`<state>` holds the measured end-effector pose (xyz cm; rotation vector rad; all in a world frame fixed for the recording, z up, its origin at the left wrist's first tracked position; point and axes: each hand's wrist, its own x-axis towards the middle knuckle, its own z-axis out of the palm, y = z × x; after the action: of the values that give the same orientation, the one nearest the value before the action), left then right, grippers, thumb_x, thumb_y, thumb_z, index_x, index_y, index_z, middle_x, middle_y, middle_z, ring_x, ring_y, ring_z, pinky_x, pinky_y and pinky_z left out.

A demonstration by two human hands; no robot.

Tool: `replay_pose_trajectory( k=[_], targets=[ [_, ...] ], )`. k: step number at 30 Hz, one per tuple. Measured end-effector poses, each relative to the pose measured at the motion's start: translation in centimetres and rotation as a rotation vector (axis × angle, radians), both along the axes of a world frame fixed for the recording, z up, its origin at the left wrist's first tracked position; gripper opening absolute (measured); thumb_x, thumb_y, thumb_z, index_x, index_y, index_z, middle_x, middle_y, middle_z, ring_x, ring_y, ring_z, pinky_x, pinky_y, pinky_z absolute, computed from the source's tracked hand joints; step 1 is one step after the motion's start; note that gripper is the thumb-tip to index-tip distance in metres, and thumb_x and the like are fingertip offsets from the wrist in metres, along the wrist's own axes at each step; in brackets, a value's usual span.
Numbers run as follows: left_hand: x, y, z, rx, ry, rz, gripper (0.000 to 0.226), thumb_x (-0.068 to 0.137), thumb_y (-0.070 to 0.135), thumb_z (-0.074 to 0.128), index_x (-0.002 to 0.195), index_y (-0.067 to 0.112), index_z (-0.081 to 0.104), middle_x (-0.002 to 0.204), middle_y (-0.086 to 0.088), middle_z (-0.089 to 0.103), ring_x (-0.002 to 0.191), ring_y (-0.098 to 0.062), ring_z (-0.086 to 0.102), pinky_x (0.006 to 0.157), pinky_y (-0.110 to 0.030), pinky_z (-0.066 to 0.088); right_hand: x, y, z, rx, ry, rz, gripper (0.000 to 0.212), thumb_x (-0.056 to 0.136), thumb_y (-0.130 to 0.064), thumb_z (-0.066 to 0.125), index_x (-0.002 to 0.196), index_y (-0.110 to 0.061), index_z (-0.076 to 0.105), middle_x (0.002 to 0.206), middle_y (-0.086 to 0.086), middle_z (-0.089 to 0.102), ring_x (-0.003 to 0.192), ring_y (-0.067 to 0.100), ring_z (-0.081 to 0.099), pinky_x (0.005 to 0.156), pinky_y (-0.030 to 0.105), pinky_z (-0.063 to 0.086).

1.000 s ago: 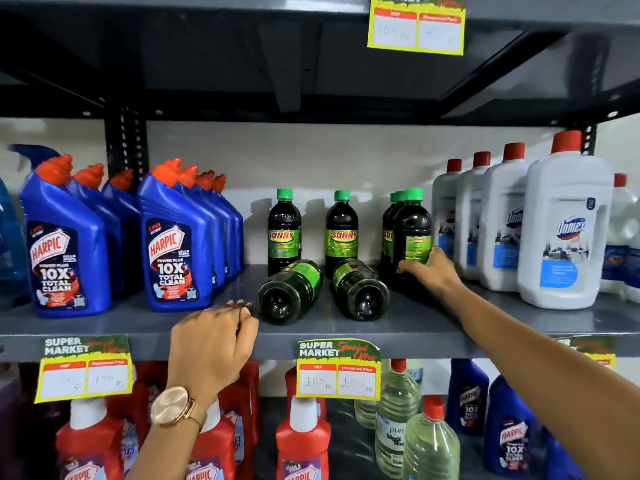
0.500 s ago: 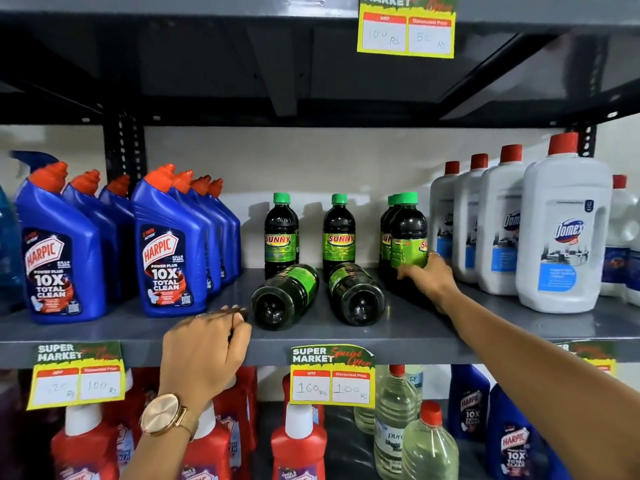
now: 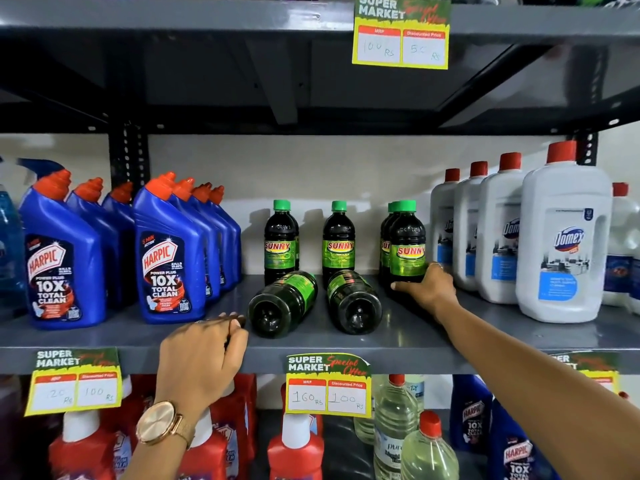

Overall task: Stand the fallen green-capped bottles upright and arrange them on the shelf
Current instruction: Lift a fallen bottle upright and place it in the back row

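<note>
since earlier, right hand (image 3: 427,287) still grasps upright bottle (image 3: 407,251), hiding its base; left hand (image 3: 204,355) clenched.

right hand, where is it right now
In the head view the right hand is on the middle shelf, right of centre, at the base of the front upright Sunny bottle, left of the white Domex bottles.

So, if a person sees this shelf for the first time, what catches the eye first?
Two dark green-labelled bottles lie on their sides, left one and right one, bases toward the camera, mid-shelf. The right hand touches an upright bottle beside them; the left hand rests on the shelf edge.
</note>
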<state>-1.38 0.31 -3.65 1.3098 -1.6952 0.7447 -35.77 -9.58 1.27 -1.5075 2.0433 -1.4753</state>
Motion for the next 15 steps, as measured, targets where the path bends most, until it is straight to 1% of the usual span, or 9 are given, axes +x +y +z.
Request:
replay_pose_trajectory(
  k=[3,8,10,11,12,13,15],
  targets=[
    [-0.1,0.0,0.0,-0.001,-0.001,0.002,0.036,0.080,0.030,0.037,0.046,0.022,0.044,0.041,0.010,0.039,0.036,-0.011,0.034,0.042,-0.012,0.013,0.2,0.0,0.1,0.018,0.057,-0.031,0.083,0.058,-0.044,0.087,0.120,-0.002,0.052,0.121,0.018,0.059,0.112,0.035,0.057,0.094,0.041,0.049],
    [0.0,-0.2,-0.1,-0.003,0.002,0.008,0.035,0.079,0.029,0.038,0.045,0.022,0.044,0.041,0.011,0.039,0.036,-0.011,0.034,0.042,-0.013,0.013,0.4,-0.1,0.2,0.066,0.123,-0.071,0.099,0.057,-0.054,0.083,0.130,0.001,0.045,0.131,0.021,0.051,0.122,0.038,0.050,0.102,0.043,0.044],
    [0.0,-0.3,-0.1,-0.005,0.008,0.010,0.035,0.079,0.029,0.037,0.045,0.022,0.042,0.041,0.010,0.040,0.036,-0.012,0.034,0.043,-0.014,0.014,0.7,0.4,0.3,0.079,0.087,-0.089,0.112,0.058,-0.060,0.080,0.140,0.003,0.035,0.142,0.022,0.041,0.131,0.040,0.041,0.108,0.046,0.037],
    [0.1,-0.4,-0.2,-0.008,0.007,0.011,0.035,0.079,0.030,0.037,0.046,0.023,0.042,0.041,0.010,0.041,0.037,-0.012,0.034,0.043,-0.014,0.014,1.0,1.0,0.5,0.054,0.084,-0.117,0.117,0.060,-0.064,0.076,0.143,0.003,0.029,0.146,0.022,0.035,0.134,0.040,0.035,0.109,0.047,0.033],
    [0.1,-0.4,-0.2,-0.012,0.004,0.013,0.034,0.079,0.030,0.037,0.046,0.023,0.041,0.041,0.009,0.042,0.037,-0.011,0.034,0.043,-0.014,0.014,1.4,1.8,0.8,-0.019,0.097,-0.163,0.114,0.064,-0.070,0.069,0.142,0.004,0.030,0.145,0.022,0.035,0.134,0.040,0.034,0.108,0.047,0.032],
    [0.1,-0.4,-0.3,-0.015,0.003,0.015,0.035,0.080,0.030,0.037,0.046,0.023,0.042,0.040,0.009,0.042,0.037,-0.011,0.034,0.042,-0.014,0.014,1.7,2.6,1.1,-0.160,0.114,-0.213,0.103,0.069,-0.073,0.061,0.136,0.002,0.037,0.139,0.020,0.041,0.130,0.039,0.038,0.104,0.047,0.035],
    [0.1,-0.4,-0.3,-0.017,0.011,0.021,0.037,0.080,0.029,0.037,0.044,0.022,0.044,0.040,0.009,0.042,0.036,-0.012,0.035,0.041,-0.016,0.016,3.0,4.4,1.8,-0.496,0.123,-0.235,0.070,0.080,-0.069,0.050,0.112,-0.007,0.053,0.115,0.013,0.057,0.112,0.033,0.052,0.088,0.041,0.041]
  ],
)
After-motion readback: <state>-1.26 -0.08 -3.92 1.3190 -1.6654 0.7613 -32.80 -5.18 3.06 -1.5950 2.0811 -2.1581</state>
